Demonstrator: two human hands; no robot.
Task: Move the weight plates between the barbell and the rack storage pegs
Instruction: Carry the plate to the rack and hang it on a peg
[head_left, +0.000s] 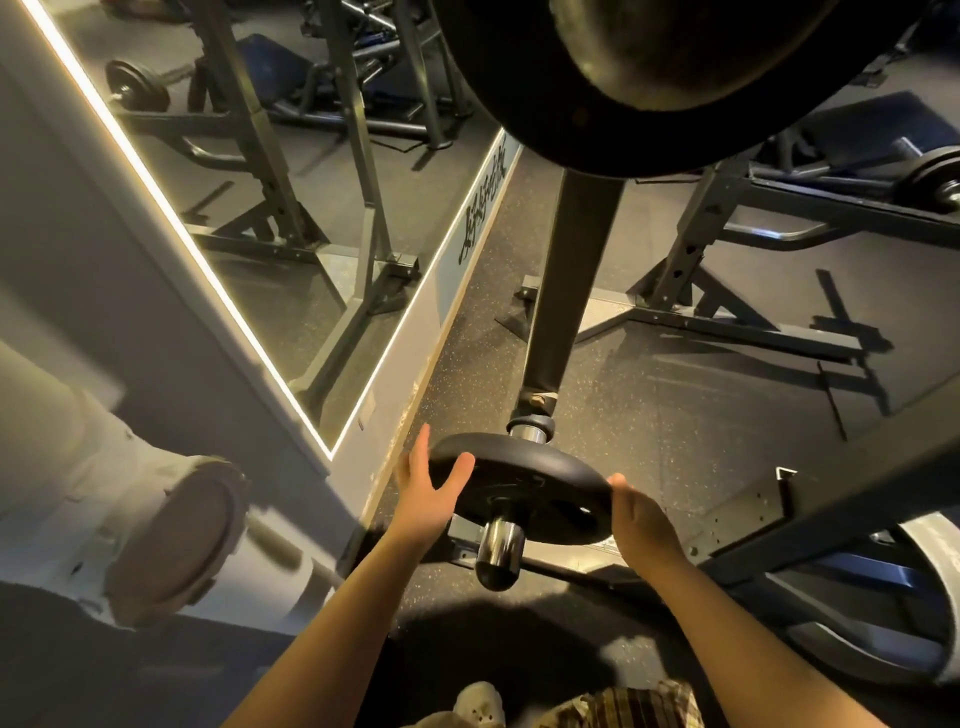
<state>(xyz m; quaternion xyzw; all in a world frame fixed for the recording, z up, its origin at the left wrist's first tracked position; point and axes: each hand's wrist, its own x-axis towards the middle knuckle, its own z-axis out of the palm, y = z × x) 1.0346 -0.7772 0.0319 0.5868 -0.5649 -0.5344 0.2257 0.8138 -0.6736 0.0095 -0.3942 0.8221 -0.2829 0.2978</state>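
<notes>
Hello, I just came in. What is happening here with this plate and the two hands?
A person is handling a small black weight plate that sits on a chrome peg low on a dark rack post. The left hand holds the plate's left edge, and the right hand holds its right edge. The peg's end sticks out toward the camera through the plate's hole. A much larger plate hangs overhead, and a wall mirror stands on the left.

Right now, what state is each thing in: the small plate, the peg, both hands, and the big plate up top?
Small plate: threaded on the peg.
Chrome peg: tip protrudes through the plate.
Left hand: on the plate's left rim.
Right hand: on its right rim.
Large plate: mounted above.
</notes>
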